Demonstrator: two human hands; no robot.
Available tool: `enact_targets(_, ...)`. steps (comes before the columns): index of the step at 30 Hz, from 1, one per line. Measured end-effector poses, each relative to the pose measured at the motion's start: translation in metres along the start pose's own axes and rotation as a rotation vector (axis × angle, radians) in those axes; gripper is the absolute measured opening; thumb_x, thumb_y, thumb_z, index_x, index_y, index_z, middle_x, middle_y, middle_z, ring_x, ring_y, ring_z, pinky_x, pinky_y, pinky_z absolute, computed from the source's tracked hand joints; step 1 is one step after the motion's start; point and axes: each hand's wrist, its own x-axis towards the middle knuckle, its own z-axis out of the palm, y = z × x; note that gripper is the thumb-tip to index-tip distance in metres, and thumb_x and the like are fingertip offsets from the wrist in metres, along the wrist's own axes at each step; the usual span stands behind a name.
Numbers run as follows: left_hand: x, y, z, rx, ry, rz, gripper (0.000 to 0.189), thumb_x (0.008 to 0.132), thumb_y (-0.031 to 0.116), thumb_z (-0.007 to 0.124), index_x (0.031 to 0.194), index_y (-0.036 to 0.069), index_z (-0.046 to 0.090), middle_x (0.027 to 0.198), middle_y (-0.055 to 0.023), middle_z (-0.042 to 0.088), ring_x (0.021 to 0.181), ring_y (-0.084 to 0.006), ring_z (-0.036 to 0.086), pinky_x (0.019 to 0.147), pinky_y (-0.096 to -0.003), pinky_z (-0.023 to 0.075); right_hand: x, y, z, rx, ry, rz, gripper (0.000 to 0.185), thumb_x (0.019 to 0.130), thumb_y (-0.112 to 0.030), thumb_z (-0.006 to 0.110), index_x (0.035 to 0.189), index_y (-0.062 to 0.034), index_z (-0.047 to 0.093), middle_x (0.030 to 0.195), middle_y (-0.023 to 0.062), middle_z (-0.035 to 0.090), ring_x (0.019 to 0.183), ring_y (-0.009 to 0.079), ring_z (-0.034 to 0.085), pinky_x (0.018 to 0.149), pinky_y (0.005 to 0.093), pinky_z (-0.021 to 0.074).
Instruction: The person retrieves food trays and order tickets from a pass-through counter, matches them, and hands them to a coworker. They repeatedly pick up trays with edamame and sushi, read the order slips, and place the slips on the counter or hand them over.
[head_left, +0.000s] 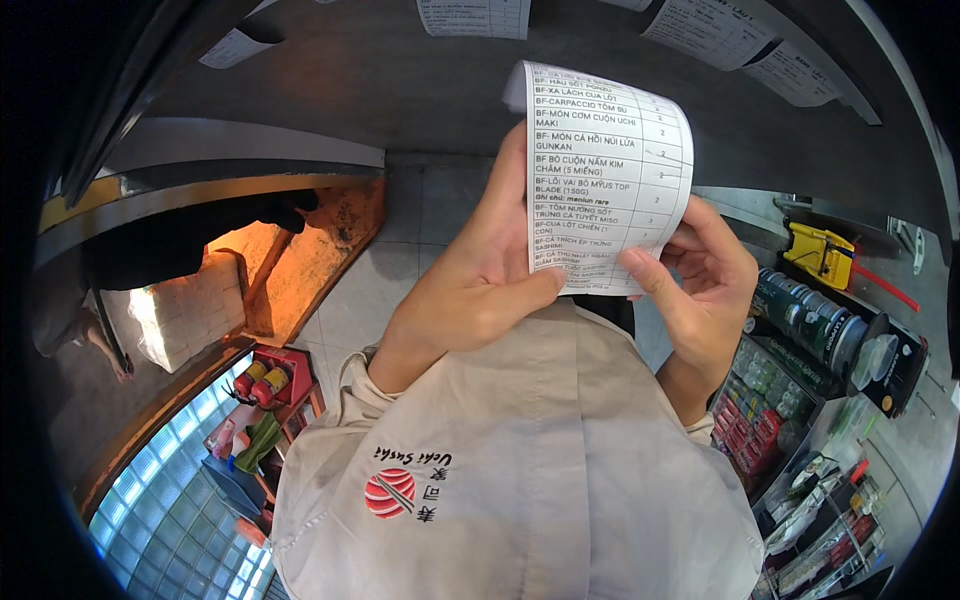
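A long printed paper slip (589, 180), ruled into rows and bearing writing, is held up in front of my chest. Its upper end curls backward, and a few thin marks cross the right-hand column. My left hand (487, 277) grips the lower left edge, thumb on the front and fingers hidden behind the paper. At the lower right, my right hand (697, 292) pinches the slip between its thumb and the fingers behind. Below the paper is the beige uniform jacket (517, 450) I wear, with a printed emblem.
More printed slips (712, 34) hang along the dark counter (450, 97) ahead. At left, an orange-lit opening (330, 247) adjoins a pale block (191, 311); red fire extinguishers (270, 386) stand in a box. On the right are a yellow mop wringer (817, 255) and a drinks cooler (772, 405).
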Motion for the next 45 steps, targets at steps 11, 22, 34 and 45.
enact_targets(11,-0.002,0.0,0.001,0.035,0.187,0.093,0.062,0.088,-0.007,0.052,0.144,-0.002,0.024,0.131,-0.013,0.048,0.121,-0.0168,0.048,0.1,-0.0304,0.0393,-0.003,-0.004,-0.003,-0.001,-0.086,0.044,0.03,0.076,0.008,0.07,0.105,0.008,0.061,0.087,0.015,0.07,0.075,0.0128,0.067,0.061,0.0197,0.0499)
enact_targets(22,-0.001,0.01,-0.006,0.08,0.229,0.099,0.05,0.088,-0.006,0.054,0.135,-0.005,0.036,0.112,-0.0149,0.062,0.1,-0.0138,0.06,0.083,-0.0258,0.051,-0.011,-0.006,-0.007,-0.015,-0.132,0.153,0.025,0.076,0.007,0.071,0.099,0.0079,0.061,0.084,0.013,0.069,0.074,0.0122,0.066,0.059,0.0198,0.0491)
enact_targets(34,-0.001,0.014,-0.009,-0.014,0.263,0.165,0.046,0.087,-0.009,0.053,0.131,-0.007,0.037,0.107,-0.0191,0.064,0.098,-0.0177,0.063,0.082,-0.0269,0.0533,-0.012,-0.007,-0.01,0.011,-0.216,0.235,0.024,0.079,0.007,0.068,0.102,0.0105,0.061,0.086,0.0163,0.069,0.071,0.0114,0.065,0.057,0.0198,0.0501)
enact_targets(45,-0.002,0.01,-0.014,-0.013,0.304,0.233,0.053,0.088,-0.007,0.053,0.136,-0.007,0.03,0.105,-0.0229,0.065,0.096,-0.0205,0.065,0.083,-0.03,0.0535,-0.016,-0.005,-0.011,0.07,-0.268,0.294,0.025,0.081,0.007,0.066,0.104,0.0112,0.06,0.088,0.0176,0.069,0.065,0.0099,0.064,0.046,0.0182,0.0484)
